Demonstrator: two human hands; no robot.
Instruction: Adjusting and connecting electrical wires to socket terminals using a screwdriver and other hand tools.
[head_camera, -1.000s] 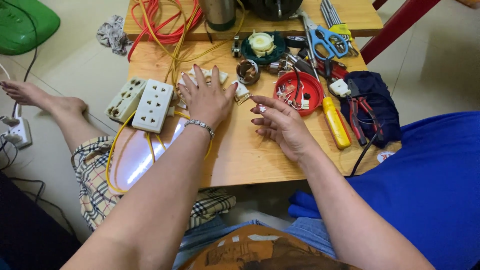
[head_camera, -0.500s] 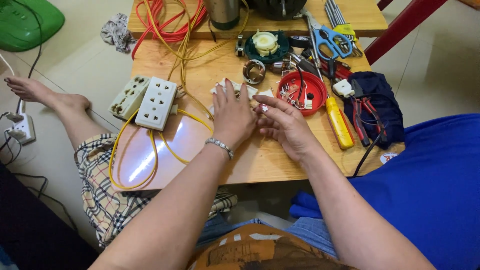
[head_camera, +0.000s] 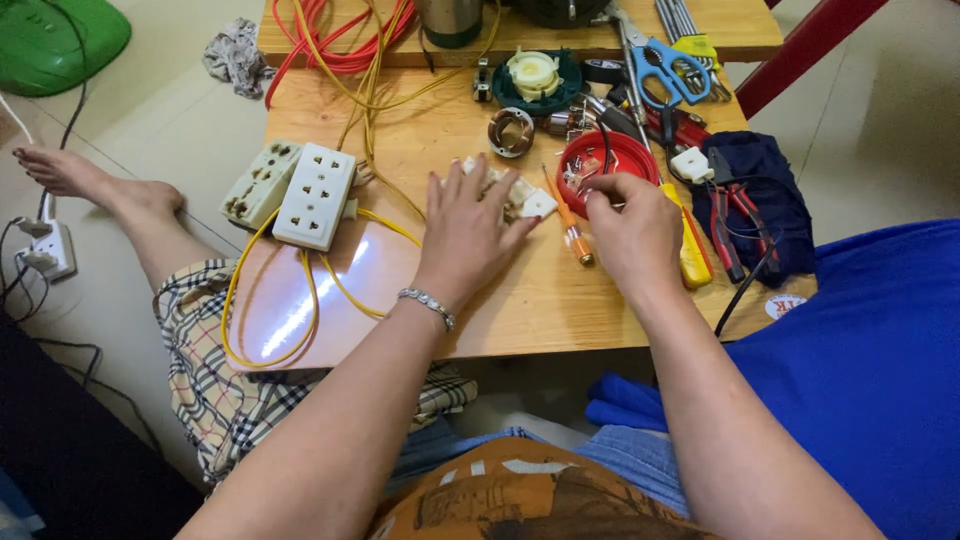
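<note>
Cluttered wooden table (head_camera: 600, 300) leaves bare room near its front edge. Left hand (head_camera: 470, 235) lies flat, released, on white socket parts (head_camera: 530, 200). Right hand (head_camera: 630, 235) pinches something unclear beside a forward-pointing orange screwdriver (head_camera: 570, 225).

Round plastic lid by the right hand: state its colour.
Red, clearest in the head view: the round plastic lid lies just beyond the right hand.

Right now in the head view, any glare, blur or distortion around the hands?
Head view: strong glare on the glossy tabletop left of the left hand, washing out the wood under the yellow cable; both hands sharp, with the right hand at the red dish; table edges slightly bowed by the wide lens; lighting soft with faint shadows.
</note>
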